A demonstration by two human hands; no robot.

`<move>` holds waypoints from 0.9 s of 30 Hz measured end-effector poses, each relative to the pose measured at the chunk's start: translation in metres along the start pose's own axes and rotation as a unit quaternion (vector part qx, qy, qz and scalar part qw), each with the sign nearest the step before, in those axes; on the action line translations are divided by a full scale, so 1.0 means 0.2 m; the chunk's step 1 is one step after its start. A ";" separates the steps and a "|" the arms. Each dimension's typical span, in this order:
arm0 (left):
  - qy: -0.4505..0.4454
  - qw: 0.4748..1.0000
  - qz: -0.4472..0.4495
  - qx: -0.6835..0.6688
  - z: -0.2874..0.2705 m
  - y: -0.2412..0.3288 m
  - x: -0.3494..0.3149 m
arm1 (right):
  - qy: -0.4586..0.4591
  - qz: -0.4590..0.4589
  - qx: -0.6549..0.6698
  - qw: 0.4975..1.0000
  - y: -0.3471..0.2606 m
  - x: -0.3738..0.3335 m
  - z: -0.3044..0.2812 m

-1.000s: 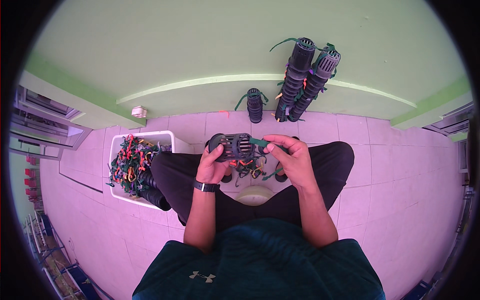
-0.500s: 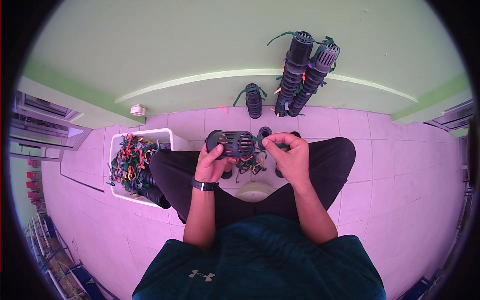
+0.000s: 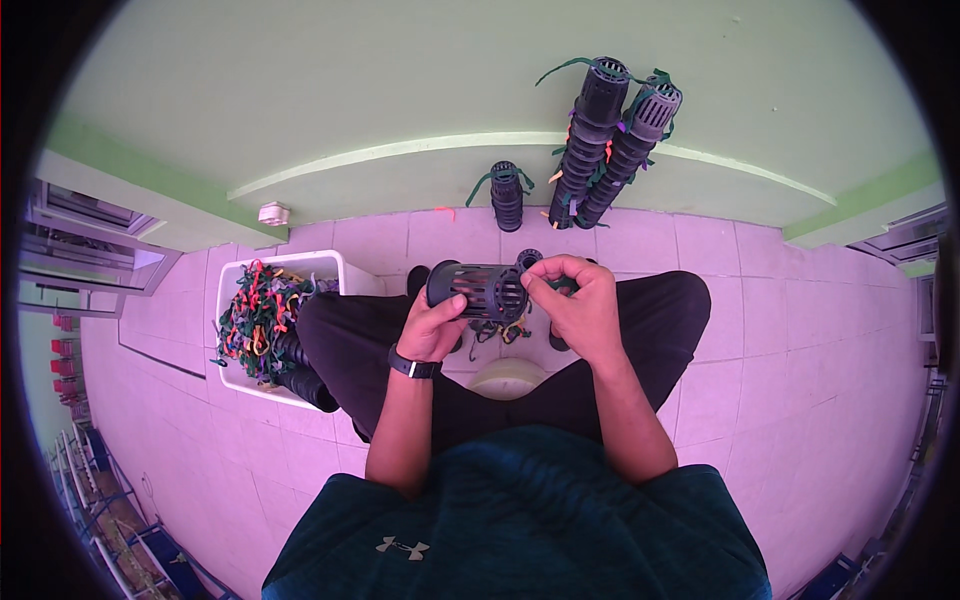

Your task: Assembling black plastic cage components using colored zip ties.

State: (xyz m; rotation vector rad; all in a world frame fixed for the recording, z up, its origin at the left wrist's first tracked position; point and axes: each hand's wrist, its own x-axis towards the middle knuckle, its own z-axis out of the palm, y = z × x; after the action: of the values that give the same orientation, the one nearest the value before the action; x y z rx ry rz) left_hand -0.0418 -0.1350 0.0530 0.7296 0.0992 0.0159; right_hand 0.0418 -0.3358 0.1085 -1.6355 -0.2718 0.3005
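Seated person holding a black slotted plastic cylinder (image 3: 480, 288) in both hands above the lap.

The left hand (image 3: 435, 325) is wrapped around the cylinder's body, thumb on top; the right hand (image 3: 580, 305) is closed on its right end, fingertips pinching at the rim. The cylinder lies roughly level, over the knees. A white plastic tub (image 3: 325, 268) filled with coloured ties stands on the tiled floor (image 3: 780, 340) beside the left leg. Two tall stacks of black slotted cylinders (image 3: 610, 140) lean against the green wall (image 3: 400, 90); a short stack (image 3: 507, 195) stands just beside them.
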 end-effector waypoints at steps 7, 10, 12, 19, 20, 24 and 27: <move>-0.019 0.998 -0.052 -0.009 -0.07 0.00 0.00 | 0.001 -0.049 0.014 0.999 0.01 -0.02 -0.02; -0.021 0.998 -0.066 -0.007 -0.05 0.00 0.00 | 0.021 -0.086 -0.027 0.996 0.00 -0.03 -0.01; -0.015 0.997 -0.070 -0.003 -0.03 0.01 0.00 | 0.041 -0.098 -0.066 0.992 -0.01 -0.04 0.01; -0.046 0.993 -0.089 0.062 0.03 0.01 0.01 | 0.025 -0.051 -0.034 0.998 0.12 -0.01 0.00; -0.056 0.992 -0.091 0.073 0.02 0.01 0.01 | -0.017 0.015 0.035 0.999 0.13 0.00 -0.01; -0.077 0.991 -0.109 0.017 -0.03 0.00 0.01 | -0.105 0.094 0.138 0.980 0.09 0.00 -0.03; -0.052 0.990 -0.120 -0.056 0.00 0.01 0.01 | -0.012 -0.024 0.071 0.997 0.09 -0.02 -0.02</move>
State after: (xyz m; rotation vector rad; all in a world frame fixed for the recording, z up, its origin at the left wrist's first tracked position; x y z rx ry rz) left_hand -0.0393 -0.1326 0.0545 0.6023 0.0851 -0.2440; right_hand 0.0403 -0.3428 0.0920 -1.4844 -0.3013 0.2966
